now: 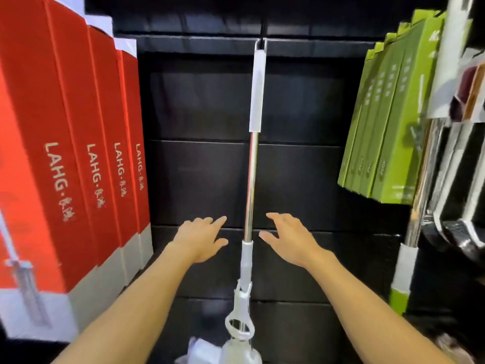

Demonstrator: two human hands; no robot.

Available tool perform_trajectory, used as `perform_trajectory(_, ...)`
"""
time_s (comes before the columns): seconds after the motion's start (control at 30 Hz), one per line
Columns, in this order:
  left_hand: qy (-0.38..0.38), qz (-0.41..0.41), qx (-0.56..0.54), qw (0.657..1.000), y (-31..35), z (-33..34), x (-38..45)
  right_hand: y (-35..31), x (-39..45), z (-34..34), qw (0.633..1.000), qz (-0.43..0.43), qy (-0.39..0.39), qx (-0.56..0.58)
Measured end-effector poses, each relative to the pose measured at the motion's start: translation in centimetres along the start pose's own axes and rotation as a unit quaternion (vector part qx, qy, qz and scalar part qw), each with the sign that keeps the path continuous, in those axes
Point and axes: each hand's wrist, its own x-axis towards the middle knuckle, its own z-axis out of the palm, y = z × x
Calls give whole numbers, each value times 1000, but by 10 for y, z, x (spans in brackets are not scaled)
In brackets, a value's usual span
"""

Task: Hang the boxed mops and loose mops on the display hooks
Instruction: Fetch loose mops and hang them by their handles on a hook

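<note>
Hanging mop (251, 179) between both open hands (202, 239).

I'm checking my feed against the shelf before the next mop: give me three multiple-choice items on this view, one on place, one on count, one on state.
1. Where do the red boxes stand relative to the hanging mop?
A. to its left
B. to its right
C. behind it

2. How many red boxes show LAHG lettering?
A. two
B. four
C. six

3. What are the hands doing to the mop?
A. both grip it
B. only the left hand grips it
C. neither touches it

Answers:
1. A, the red boxes fill the left side, while the green boxes hang at the right.
2. B, four lettered spines stand in a row.
3. C, the left hand and the right hand are open, with a gap on either side of the pole.
</note>
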Motion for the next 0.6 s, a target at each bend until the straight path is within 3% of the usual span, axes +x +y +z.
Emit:
perform_trajectory(0.17, -66, 21, -14, 997, 12, 22, -58, 15, -81, 25, 982, 64, -83, -155)
perform_trajectory(0.43, -2, 168, -46, 985, 36, 34, -131, -10, -206, 24, 963, 153, -85, -206)
perform_trajectory(0.6, -41, 250, -71, 965, 63, 53, -190, -39, -302, 27, 947, 216, -98, -215)
